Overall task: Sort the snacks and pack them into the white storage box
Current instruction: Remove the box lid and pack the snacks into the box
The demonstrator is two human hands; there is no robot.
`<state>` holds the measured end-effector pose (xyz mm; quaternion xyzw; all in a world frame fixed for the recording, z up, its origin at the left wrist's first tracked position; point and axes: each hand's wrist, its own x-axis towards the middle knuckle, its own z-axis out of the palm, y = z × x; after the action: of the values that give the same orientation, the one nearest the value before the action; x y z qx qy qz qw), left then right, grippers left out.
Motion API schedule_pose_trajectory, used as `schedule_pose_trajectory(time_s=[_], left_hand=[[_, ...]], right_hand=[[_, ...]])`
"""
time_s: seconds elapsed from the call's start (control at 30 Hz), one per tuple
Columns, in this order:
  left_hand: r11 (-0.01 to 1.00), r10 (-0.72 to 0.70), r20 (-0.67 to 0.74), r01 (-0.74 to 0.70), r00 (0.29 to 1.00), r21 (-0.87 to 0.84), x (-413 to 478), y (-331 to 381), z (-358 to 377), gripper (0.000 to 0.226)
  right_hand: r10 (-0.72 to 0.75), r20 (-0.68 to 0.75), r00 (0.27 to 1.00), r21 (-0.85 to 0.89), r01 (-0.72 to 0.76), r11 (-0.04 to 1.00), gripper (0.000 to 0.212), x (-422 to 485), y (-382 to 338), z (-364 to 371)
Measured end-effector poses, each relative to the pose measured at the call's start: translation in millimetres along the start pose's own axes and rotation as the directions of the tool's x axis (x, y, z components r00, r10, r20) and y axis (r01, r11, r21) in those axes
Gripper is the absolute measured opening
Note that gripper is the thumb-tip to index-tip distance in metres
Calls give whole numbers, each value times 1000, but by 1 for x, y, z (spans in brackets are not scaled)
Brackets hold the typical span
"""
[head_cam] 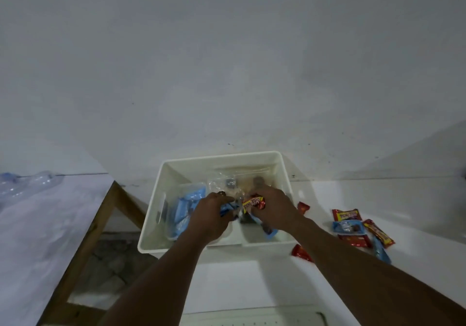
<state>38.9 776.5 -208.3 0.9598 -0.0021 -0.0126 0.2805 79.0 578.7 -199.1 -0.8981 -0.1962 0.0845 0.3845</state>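
White table [252, 282]: one red packet [301, 253] lies just beside the box's near right corner; a loose pile of red and blue snacks [353, 227] sits further right. White storage box [222, 156] stands on the table ahead of me. Both my hands are over it. Left hand [211, 214] grips a blue packet [228, 208]. Right hand [272, 207] pinches a red-and-yellow packet [253, 203]. More blue packets [186, 204] lie in the box's left part; the far contents are blurred.

Dim room, plain white wall [227, 60].
White table [252, 288] is set beside a wood-framed table [83, 237]; grey floor [111, 262] is seen between.
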Motion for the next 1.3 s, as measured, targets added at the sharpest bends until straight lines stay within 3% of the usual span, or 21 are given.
schedule_pose_trajectory(time_s=[0.13, 0.3, 0.4, 0.5, 0.67, 0.8, 0.87, 0.97, 1.07, 1.3], left_hand=[[997, -60, 162, 67, 985, -35, 5, -14, 15, 41], [989, -64, 218, 91, 974, -116, 8, -3, 24, 40], [992, -37, 186, 59, 982, -114, 11, 15, 26, 37], [996, 26, 100, -17, 995, -92, 10, 50, 24, 27], [974, 221, -159, -226, 962, -18, 2, 126, 49, 20], [914, 395, -235, -406, 888, -2, -20, 180, 111, 23], [906, 413, -184, -423, 892, -17, -33, 188, 155, 32], [972, 216, 64, -220, 974, 79, -45, 175, 217, 81], [971, 29, 148, -63, 989, 230, -36, 152, 260, 121], [929, -114, 192, 36, 975, 367, 13, 129, 297, 136]], right_hand=[[115, 78, 990, -1, -115, 993, 28, 8, 4, 23], [143, 156, 977, 26, -149, 989, 32, 6, 13, 18], [115, -40, 992, 5, -115, 993, 24, 1, 19, 1], [80, -266, 961, 19, -78, 997, 18, -11, 26, -28], [77, -419, 905, -20, -94, 995, 15, -54, 83, -76], [168, -289, 942, -183, -227, 957, 35, -100, 166, -96], [193, -205, 960, -274, -245, 930, 47, -122, 211, -101], [138, -154, 978, -391, -188, 901, 61, -141, 260, -102], [101, -16, 995, -495, -96, 863, 75, -135, 292, -102], [-88, 294, 952, -586, 252, 770, 86, -93, 341, -85]])
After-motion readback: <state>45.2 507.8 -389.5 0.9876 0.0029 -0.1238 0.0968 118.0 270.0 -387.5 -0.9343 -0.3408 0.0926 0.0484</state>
